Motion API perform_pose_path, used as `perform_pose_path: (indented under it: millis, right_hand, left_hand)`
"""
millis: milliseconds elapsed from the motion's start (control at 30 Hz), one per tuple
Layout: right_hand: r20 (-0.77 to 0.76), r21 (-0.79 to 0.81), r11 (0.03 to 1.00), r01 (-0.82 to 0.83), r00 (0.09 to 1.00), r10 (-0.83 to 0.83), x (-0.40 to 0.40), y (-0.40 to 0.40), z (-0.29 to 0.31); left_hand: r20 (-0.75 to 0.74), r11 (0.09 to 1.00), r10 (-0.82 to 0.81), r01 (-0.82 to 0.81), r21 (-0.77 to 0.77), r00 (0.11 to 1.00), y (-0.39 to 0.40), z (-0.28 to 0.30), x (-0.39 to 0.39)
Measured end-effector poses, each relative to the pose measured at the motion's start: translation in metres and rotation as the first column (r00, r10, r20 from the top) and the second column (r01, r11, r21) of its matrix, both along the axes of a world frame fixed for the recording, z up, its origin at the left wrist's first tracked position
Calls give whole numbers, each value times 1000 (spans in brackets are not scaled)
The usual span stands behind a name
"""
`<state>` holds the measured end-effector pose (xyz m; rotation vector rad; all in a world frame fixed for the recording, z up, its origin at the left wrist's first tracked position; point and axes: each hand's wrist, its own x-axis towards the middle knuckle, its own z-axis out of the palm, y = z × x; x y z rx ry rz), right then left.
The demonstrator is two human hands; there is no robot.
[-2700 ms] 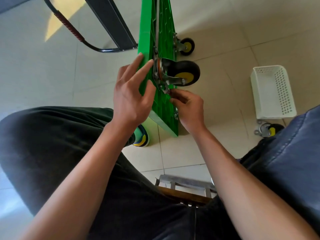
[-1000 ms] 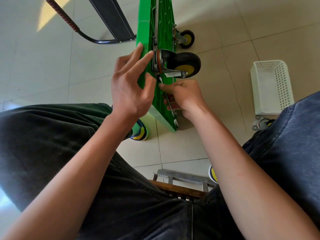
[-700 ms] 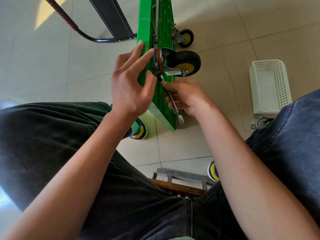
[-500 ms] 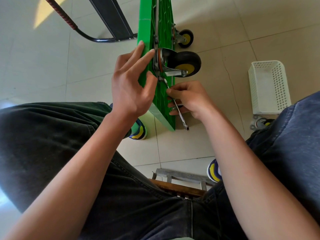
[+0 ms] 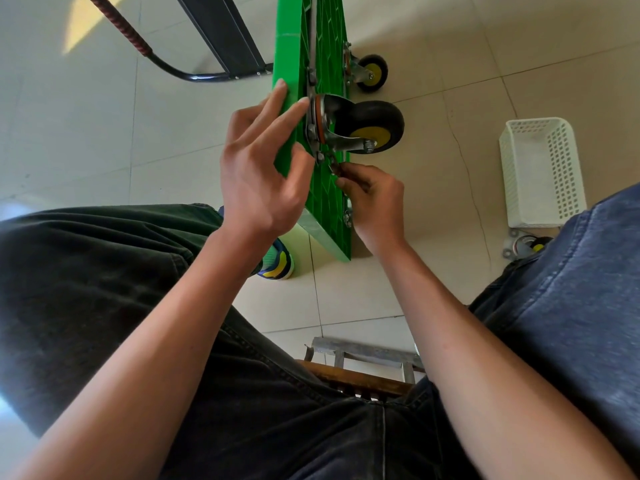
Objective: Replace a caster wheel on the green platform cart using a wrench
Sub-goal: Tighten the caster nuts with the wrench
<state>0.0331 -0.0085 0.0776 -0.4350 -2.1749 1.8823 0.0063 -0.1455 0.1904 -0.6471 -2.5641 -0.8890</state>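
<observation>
One white perforated plastic basket (image 5: 540, 171) sits on the tiled floor (image 5: 104, 133), its contents not visible. Left hand (image 5: 263, 171) rests spread, straight fingers against the upended green platform cart (image 5: 325, 202). Right hand (image 5: 375, 199) pinches a small metal wrench (image 5: 334, 166) below the black-and-yellow caster wheel (image 5: 370, 128).

Your forearms bare, no sleeves in view, no watch or rings. Your trousers (image 5: 104, 306): dark, near-black denim, faded at right knee, centre seam visible. Your shoe (image 5: 277, 263): blue, green, yellow panels, white sole edge.
</observation>
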Motion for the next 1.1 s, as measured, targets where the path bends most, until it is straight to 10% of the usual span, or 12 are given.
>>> perform_pose_path:
  millis: [800, 1100]
  right_hand:
    - [225, -72, 997, -34, 973, 49, -10, -8, 34]
    - [386, -449, 889, -92, 877, 286, -19, 10, 69]
  left_hand:
    - [-3, 1000, 14, -14, -10, 1000, 0, 1, -1]
    - [13, 1000, 17, -17, -7, 1000, 0, 1, 0]
